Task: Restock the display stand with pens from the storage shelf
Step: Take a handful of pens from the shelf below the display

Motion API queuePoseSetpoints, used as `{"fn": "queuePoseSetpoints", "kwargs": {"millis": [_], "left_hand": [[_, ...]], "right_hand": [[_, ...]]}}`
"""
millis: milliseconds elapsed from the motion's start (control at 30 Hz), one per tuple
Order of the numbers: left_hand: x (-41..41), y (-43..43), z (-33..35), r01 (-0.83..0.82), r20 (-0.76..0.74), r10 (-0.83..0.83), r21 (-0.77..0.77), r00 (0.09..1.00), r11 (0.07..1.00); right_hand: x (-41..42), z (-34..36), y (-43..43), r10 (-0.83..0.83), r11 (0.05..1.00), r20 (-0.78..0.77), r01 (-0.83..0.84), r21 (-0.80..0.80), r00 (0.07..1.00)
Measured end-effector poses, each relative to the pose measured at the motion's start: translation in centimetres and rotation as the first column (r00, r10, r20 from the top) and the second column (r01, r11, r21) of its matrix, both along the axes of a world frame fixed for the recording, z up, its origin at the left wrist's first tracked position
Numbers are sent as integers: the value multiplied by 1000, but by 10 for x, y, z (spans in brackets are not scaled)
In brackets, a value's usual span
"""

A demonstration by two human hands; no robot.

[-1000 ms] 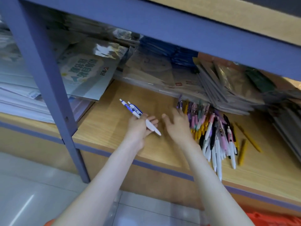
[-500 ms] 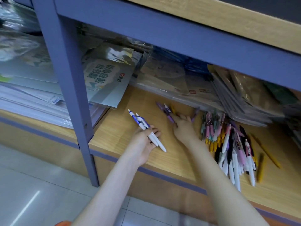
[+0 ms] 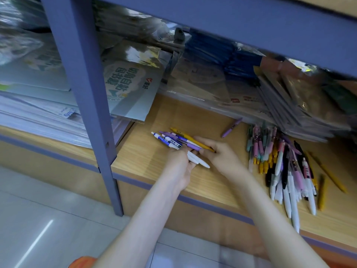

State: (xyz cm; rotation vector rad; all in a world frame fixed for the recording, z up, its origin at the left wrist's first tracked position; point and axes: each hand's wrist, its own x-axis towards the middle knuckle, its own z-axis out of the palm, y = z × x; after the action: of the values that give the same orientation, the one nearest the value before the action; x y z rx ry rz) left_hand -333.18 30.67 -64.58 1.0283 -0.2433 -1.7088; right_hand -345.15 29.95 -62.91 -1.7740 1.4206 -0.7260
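Over the wooden shelf, white pens are gripped by the left hand, tips pointing down-right. A purple pen, slanted the same way, is pinched by the right hand.

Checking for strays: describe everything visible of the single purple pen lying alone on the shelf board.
The purple pen is slim, pale lilac, plastic-looking, with a dark print midway. It lies flat and slanted on the wooden shelf board, apart from the pen pile; its far end reaches the wrapped packs. Nothing grips it.
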Motion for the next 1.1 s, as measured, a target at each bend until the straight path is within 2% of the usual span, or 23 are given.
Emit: {"fn": "queuePoseSetpoints", "kwargs": {"millis": [267, 467, 567, 600, 667, 733, 800, 900, 967, 1033, 1100], "left_hand": [[-4, -2, 4, 31, -43, -35, -83, 998, 996], [-2, -4, 2, 13, -46, -16, -57, 999, 998], [1, -8, 2, -11, -24, 10, -40, 1000, 999], [3, -8, 2, -32, -14, 31, -31, 999, 999], [7, -9, 1, -64, 21, 64, -26, 998, 998], [11, -7, 1, -75, 56, 78, -44, 995, 996], [12, -4, 3, -78, 83, 82, -56, 993, 995], [11, -1, 3, -50, 136, 58, -62, 989, 997], [10, 1, 0, -14, 138, 23, -62, 990, 998], [9, 2, -2, 22, 122, -16, -52, 992, 998], [7, 3, -1, 40, 84, -36, -53, 996, 998]], "right_hand": [[3, -1, 18, 35, 995, 13, -34, -95, 999], [-8, 0, 23, 159, 985, 175, -167, 34, 972], [-15, 3, 24, 137, 986, 246, -155, 56, 960], [-17, 3, 24, 115, 991, 195, -125, 39, 974], [-21, -4, 21, 43, 998, -125, -48, -39, 991], [-23, -5, 20, -63, 997, -414, 35, -73, 908], [-21, 0, 19, -108, 993, -501, 119, -10, 859], [-14, 7, 18, -102, 992, -595, 126, -1, 798], [-10, 7, 16, -162, 987, -517, 149, -68, 841], [-6, 5, 17, -191, 982, -261, 183, -57, 946], [-1, 5, 19, -144, 989, -22, 145, 6, 989]]}}
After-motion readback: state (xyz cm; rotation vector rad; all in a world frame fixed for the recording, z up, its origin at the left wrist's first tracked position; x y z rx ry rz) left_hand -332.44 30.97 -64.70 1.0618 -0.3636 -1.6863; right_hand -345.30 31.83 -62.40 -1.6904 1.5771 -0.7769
